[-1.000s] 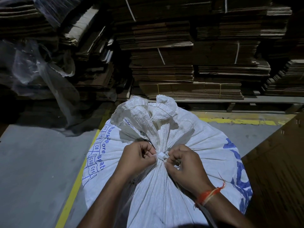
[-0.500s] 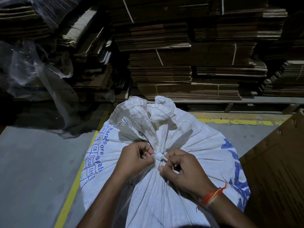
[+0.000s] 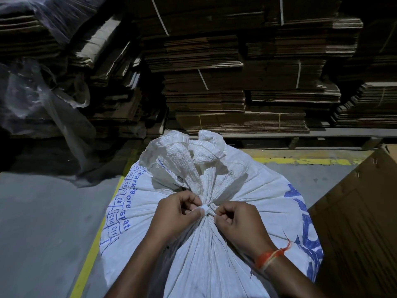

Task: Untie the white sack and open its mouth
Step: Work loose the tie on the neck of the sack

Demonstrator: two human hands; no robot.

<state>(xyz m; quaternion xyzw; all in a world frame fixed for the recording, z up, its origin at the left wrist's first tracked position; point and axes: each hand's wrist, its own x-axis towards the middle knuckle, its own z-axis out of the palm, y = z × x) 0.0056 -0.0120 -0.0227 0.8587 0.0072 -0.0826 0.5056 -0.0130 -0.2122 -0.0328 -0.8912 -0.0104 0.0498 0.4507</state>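
Observation:
A full white woven sack (image 3: 253, 190) with blue print stands on the floor in front of me. Its neck is gathered tight and bound by a white tie (image 3: 205, 208), with the crumpled mouth (image 3: 187, 151) bunched above it. My left hand (image 3: 178, 214) pinches the tie from the left with thumb and fingers. My right hand (image 3: 238, 222), with an orange thread on the wrist, grips the tie's other side from the right. Both hands press on the sack's neck.
Stacks of flattened, strapped cardboard (image 3: 236, 82) fill the back on a pallet. Clear plastic sheeting (image 3: 43, 100) hangs at the left. A yellow floor line (image 3: 90, 254) runs past the sack. A brown cardboard box (image 3: 361, 222) stands close on the right.
My right hand's fingers have curled back in and closed on the tie again after loosening half a second ago. The left hand keeps its pinch. The sack's neck stays bound.

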